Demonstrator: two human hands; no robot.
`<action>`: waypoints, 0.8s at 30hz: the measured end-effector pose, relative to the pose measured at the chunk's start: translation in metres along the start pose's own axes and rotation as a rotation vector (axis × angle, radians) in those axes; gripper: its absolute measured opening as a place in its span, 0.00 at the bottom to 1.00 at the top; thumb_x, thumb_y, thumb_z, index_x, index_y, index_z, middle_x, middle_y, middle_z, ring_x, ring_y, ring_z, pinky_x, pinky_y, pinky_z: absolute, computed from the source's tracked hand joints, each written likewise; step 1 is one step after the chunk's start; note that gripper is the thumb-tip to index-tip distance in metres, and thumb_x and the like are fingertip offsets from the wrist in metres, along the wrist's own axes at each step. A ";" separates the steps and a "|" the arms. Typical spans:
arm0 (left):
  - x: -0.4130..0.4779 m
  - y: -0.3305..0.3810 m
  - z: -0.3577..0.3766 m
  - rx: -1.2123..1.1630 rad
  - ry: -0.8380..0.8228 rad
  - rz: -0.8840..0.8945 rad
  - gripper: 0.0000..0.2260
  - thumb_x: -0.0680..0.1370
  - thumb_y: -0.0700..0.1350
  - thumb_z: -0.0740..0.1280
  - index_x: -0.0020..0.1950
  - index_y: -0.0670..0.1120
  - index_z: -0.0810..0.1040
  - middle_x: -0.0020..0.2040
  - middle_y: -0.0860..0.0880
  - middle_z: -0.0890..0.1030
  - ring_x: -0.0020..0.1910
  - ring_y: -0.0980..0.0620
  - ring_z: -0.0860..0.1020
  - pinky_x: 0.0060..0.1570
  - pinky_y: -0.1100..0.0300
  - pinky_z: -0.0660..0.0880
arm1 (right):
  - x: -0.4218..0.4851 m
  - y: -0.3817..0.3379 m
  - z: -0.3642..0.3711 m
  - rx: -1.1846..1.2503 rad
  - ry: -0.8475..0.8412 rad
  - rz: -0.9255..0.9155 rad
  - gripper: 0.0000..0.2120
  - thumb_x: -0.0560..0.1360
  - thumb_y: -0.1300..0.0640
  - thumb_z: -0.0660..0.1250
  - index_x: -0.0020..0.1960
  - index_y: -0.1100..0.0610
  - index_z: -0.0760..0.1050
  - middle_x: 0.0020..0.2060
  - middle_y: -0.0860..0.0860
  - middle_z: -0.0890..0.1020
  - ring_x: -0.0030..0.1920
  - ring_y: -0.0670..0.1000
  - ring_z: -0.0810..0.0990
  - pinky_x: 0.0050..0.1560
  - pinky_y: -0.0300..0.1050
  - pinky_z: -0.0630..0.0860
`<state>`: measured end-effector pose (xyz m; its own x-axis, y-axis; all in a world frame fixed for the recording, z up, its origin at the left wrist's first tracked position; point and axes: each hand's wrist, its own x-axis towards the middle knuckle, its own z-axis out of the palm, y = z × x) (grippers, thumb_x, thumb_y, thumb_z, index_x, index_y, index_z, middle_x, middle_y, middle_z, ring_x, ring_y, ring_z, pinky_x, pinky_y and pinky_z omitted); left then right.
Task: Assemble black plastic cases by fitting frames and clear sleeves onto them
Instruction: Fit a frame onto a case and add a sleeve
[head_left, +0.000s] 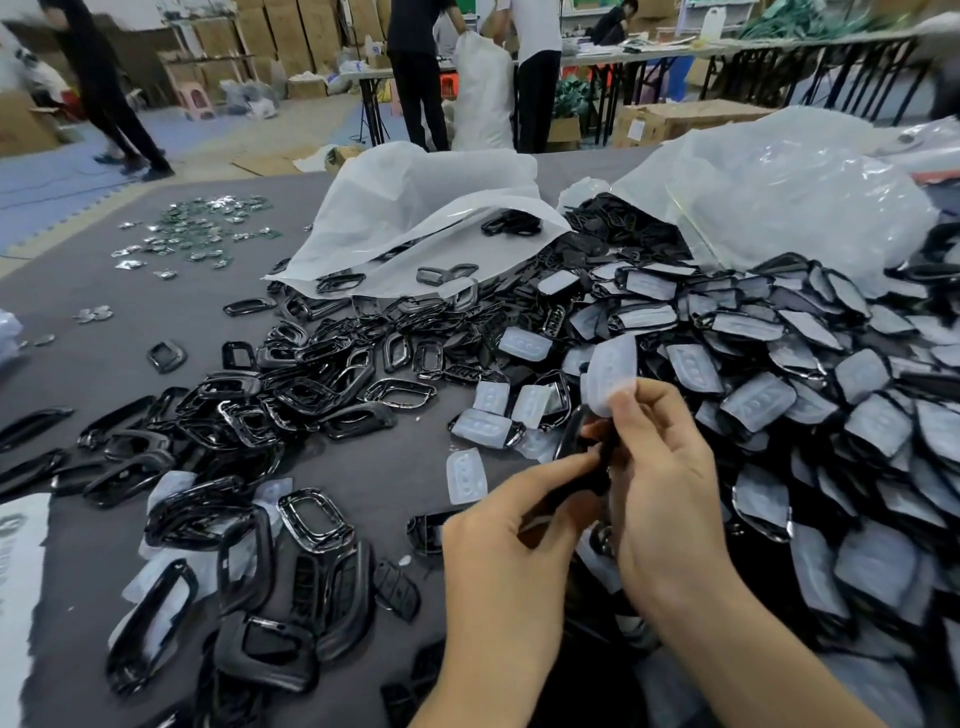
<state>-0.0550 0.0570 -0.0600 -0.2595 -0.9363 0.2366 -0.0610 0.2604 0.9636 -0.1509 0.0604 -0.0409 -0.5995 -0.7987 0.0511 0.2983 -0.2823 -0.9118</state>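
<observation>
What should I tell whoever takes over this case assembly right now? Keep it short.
The left-hand grip holds a black case between the hands. The right-hand grip pinches a clear sleeve just above that case; the sleeve is not visibly on yet.
Loose black frames are heaped on the left, sleeved cases on the right, and a few loose sleeves lie on the grey table between.
Done: the right heap looks sleeved. Left: fit this sleeve, then work through the frames. Whether this case has its frame, I cannot tell.
</observation>
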 end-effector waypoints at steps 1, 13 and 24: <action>0.001 0.000 -0.001 -0.021 0.016 0.001 0.22 0.73 0.32 0.71 0.51 0.62 0.83 0.44 0.57 0.86 0.45 0.55 0.84 0.50 0.59 0.79 | 0.002 -0.001 -0.001 0.007 -0.005 -0.011 0.15 0.79 0.57 0.61 0.35 0.48 0.75 0.32 0.48 0.77 0.35 0.45 0.74 0.39 0.40 0.71; 0.007 0.005 -0.008 -0.257 0.027 -0.028 0.18 0.76 0.32 0.67 0.46 0.57 0.82 0.40 0.50 0.85 0.40 0.52 0.84 0.43 0.64 0.79 | 0.017 0.000 -0.015 -0.187 0.039 -0.067 0.16 0.75 0.70 0.61 0.37 0.53 0.78 0.24 0.48 0.74 0.26 0.46 0.73 0.30 0.39 0.71; 0.012 0.002 -0.018 -0.245 0.112 -0.024 0.12 0.76 0.34 0.68 0.47 0.51 0.82 0.38 0.51 0.85 0.39 0.53 0.84 0.39 0.68 0.76 | 0.008 0.004 -0.010 -0.352 -0.237 -0.058 0.08 0.73 0.59 0.70 0.36 0.58 0.80 0.29 0.52 0.81 0.32 0.50 0.79 0.37 0.42 0.77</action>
<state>-0.0413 0.0419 -0.0531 -0.1519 -0.9654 0.2122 0.1724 0.1855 0.9674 -0.1616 0.0580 -0.0480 -0.4086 -0.8984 0.1613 -0.0273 -0.1646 -0.9860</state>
